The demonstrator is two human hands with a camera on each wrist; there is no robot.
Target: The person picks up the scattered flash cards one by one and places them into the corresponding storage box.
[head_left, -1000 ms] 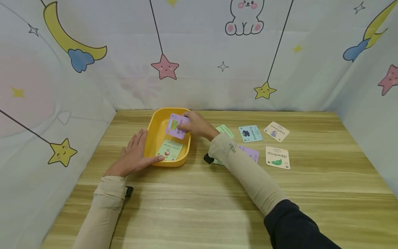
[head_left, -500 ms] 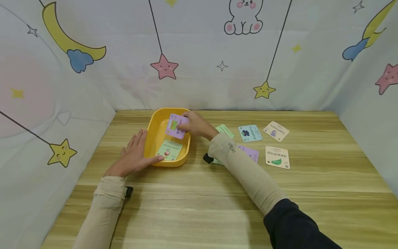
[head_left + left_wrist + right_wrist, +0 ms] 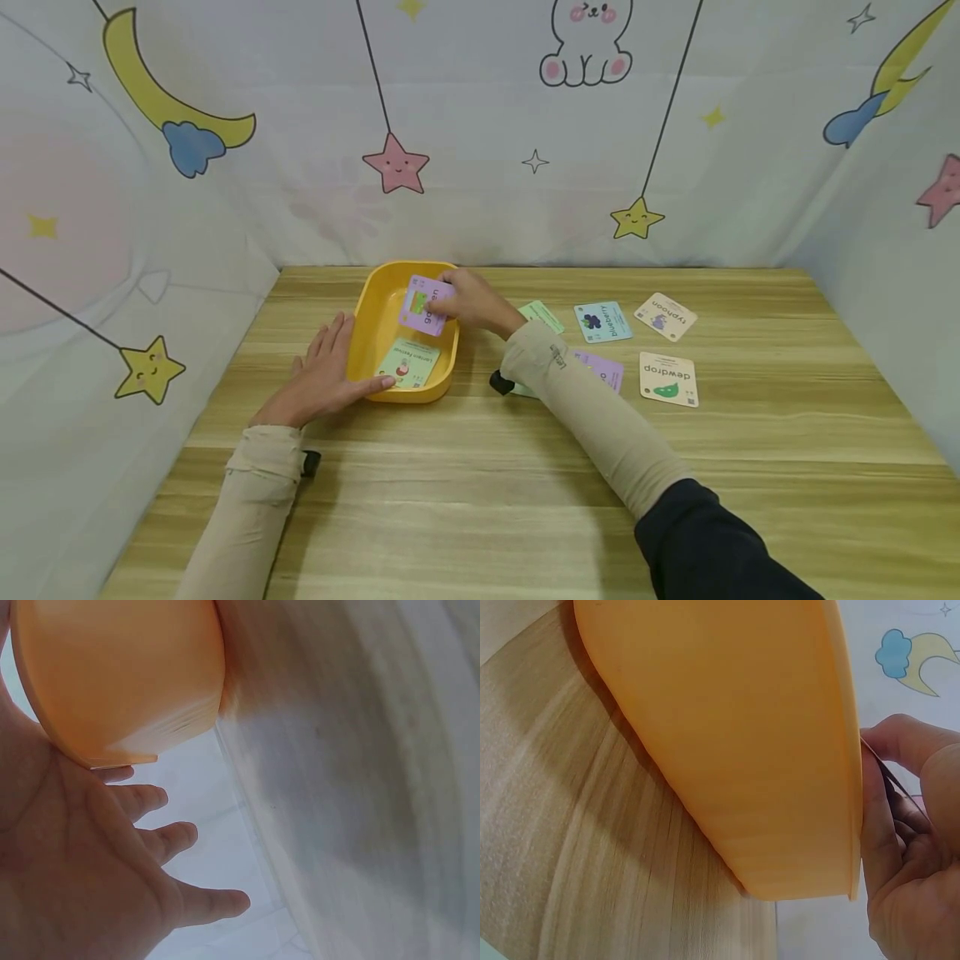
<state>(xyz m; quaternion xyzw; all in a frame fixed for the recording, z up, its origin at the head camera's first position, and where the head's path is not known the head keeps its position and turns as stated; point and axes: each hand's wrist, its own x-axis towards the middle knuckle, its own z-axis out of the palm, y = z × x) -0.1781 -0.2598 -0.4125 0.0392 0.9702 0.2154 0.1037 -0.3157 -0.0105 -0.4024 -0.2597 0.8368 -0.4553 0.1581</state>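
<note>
A yellow tray (image 3: 358, 337) stands at the back left of the table. My left hand (image 3: 318, 375) rests against its near left side, fingers straight and spread, thumb over the near rim. In the left wrist view the palm (image 3: 82, 847) touches the rim of the tray (image 3: 127, 675). Above the tray's right part, my right hand (image 3: 480, 302) pinches a purple card (image 3: 420, 312) between thumb and fingers; its word is partly covered by the thumb. In the right wrist view that hand (image 3: 907, 847) is at the rim. A green "Lantern Festival" card (image 3: 408, 362) lies inside the tray.
Right of the tray lie a green card (image 3: 542, 317), a blue blueberry card (image 3: 603, 322), a typhoon card (image 3: 667, 317) and a dewdrop card (image 3: 668, 379). A purple card (image 3: 606, 369) and another green card are partly hidden by my right forearm. A printed curtain (image 3: 480, 225) borders the table.
Nearly nothing differs. Both hands, the tray and the pinched purple card keep their places; the head view shifts very slightly.
</note>
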